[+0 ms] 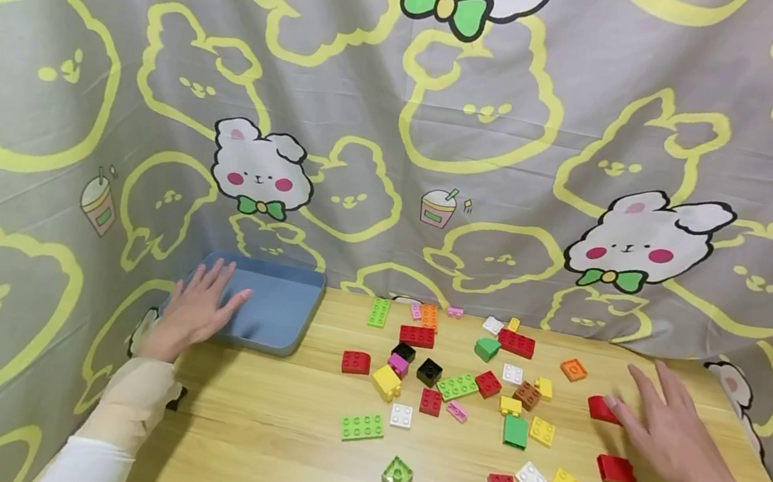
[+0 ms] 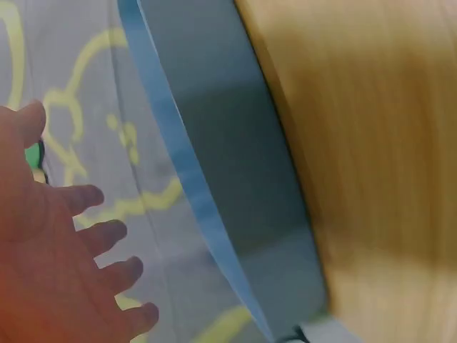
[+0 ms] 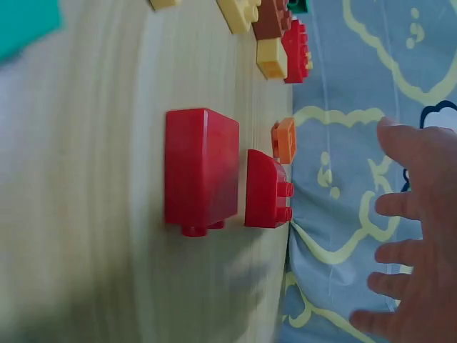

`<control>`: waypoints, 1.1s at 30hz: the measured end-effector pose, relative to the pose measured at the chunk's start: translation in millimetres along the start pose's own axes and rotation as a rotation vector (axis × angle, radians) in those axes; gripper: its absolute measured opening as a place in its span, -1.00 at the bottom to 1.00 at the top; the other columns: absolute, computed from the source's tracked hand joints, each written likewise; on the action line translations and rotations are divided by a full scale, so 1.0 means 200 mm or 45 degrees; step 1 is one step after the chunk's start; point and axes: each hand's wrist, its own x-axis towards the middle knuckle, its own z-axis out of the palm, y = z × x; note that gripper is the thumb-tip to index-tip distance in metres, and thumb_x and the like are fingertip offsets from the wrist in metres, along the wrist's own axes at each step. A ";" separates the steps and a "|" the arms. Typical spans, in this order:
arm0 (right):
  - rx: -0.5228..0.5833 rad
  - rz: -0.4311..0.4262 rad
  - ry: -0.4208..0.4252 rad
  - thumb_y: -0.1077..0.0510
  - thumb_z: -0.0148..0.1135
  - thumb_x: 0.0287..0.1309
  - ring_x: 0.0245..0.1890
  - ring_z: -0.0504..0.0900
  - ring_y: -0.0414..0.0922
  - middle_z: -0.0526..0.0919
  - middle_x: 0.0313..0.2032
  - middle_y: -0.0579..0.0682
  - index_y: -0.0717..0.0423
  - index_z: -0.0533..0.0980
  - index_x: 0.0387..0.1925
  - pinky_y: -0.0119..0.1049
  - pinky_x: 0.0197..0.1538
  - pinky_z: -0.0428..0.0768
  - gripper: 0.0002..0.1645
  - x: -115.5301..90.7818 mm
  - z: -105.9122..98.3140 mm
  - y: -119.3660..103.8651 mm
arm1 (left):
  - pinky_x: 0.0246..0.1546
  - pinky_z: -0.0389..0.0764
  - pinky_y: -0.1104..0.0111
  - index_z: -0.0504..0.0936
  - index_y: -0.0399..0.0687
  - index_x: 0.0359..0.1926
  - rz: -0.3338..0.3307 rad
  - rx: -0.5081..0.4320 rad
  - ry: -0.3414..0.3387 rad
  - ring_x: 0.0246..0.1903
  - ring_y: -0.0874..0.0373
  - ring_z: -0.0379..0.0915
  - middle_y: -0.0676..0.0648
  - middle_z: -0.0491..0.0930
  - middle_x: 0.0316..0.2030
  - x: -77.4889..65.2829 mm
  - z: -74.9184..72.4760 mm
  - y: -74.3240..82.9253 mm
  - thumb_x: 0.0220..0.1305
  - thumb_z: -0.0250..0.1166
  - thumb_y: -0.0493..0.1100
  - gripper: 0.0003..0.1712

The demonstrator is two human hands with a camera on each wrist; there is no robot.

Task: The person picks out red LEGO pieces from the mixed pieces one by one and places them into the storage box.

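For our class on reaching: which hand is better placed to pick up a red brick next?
Probably the right hand: it is open near the two rightmost red bricks; the left hand is by the blue tray.

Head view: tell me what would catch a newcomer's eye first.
Probably the bright toy bricks, scattered over the middle and right of the wooden table. The curtain behind, printed with rabbits and yellow outlines, would likely compete with them. Next might come the blue-grey tray at the back left, its left side overlapped by the left hand, and the spread right hand near two red bricks at the right.
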 end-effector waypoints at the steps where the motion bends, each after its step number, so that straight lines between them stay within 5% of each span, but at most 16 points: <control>1: 0.012 -0.001 0.004 -0.17 0.02 0.40 0.28 -0.14 0.49 -0.15 0.35 0.56 0.43 0.14 0.36 0.55 0.05 0.09 -0.16 -0.02 0.00 0.00 | 0.22 -0.29 -0.39 -0.16 -0.21 0.53 -0.008 -0.028 -0.005 0.37 -0.35 -0.46 -0.35 -0.27 0.46 -0.01 -0.01 -0.03 0.45 -0.27 0.40 -0.04; 8: 0.024 0.015 0.029 -0.11 0.22 0.27 -0.04 0.19 0.60 0.11 0.13 0.68 0.47 0.27 0.24 0.55 -0.14 0.24 -0.19 -0.13 0.04 -0.04 | 0.20 -0.09 -0.38 -0.13 -0.47 0.47 -0.055 -0.132 0.008 0.30 -0.49 -0.25 -0.58 -0.18 0.36 -0.07 -0.03 -0.20 0.50 -0.15 0.26 -0.06; 15: 0.036 0.007 0.079 -0.10 0.40 0.08 -0.12 0.30 0.50 0.25 -0.03 0.62 0.44 0.37 0.13 0.46 -0.24 0.37 -0.18 -0.22 0.08 -0.10 | 0.09 0.16 -0.40 -0.12 -0.56 0.43 -0.146 -0.143 -0.030 0.18 -0.60 -0.10 -0.67 -0.08 0.28 -0.13 0.01 -0.30 0.43 0.09 0.06 -0.06; 19: 0.054 -0.027 0.107 -0.06 0.49 -0.03 -0.21 0.39 0.43 0.33 -0.11 0.53 0.38 0.46 0.03 0.38 -0.29 0.42 -0.26 -0.25 0.09 -0.12 | 0.13 0.14 -0.36 -0.04 -0.70 0.35 -0.167 -0.228 0.041 0.16 -0.60 -0.05 -0.71 0.01 0.22 -0.15 0.02 -0.36 0.46 0.05 -0.09 -0.20; 24: 0.057 0.031 0.001 -0.09 0.53 -0.11 -0.21 0.44 0.29 0.41 -0.14 0.40 0.35 0.54 -0.02 0.29 -0.24 0.51 -0.27 -0.27 0.12 -0.15 | 0.13 0.20 -0.31 0.13 -0.75 0.27 -0.206 -0.322 0.181 0.10 -0.59 0.07 -0.69 0.18 0.15 -0.15 0.02 -0.40 0.39 0.06 -0.28 -0.37; 28: 0.055 0.118 -0.122 -0.07 0.52 -0.12 -0.17 0.41 0.28 0.38 -0.09 0.41 0.34 0.53 0.01 0.26 -0.20 0.56 -0.26 -0.28 0.13 -0.16 | 0.09 0.27 -0.30 0.23 -0.72 0.23 -0.215 -0.331 0.216 0.06 -0.59 0.15 -0.68 0.26 0.10 -0.14 0.05 -0.42 0.28 0.17 -0.27 -0.34; 33: 0.051 0.131 -0.149 0.05 0.52 -0.13 -0.17 0.42 0.28 0.38 -0.08 0.40 0.34 0.55 -0.04 0.28 -0.17 0.54 -0.36 -0.30 0.14 -0.16 | 0.11 0.28 -0.28 0.25 -0.71 0.22 -0.283 -0.352 0.187 0.07 -0.59 0.15 -0.68 0.26 0.10 -0.13 0.03 -0.41 0.23 0.22 -0.26 -0.32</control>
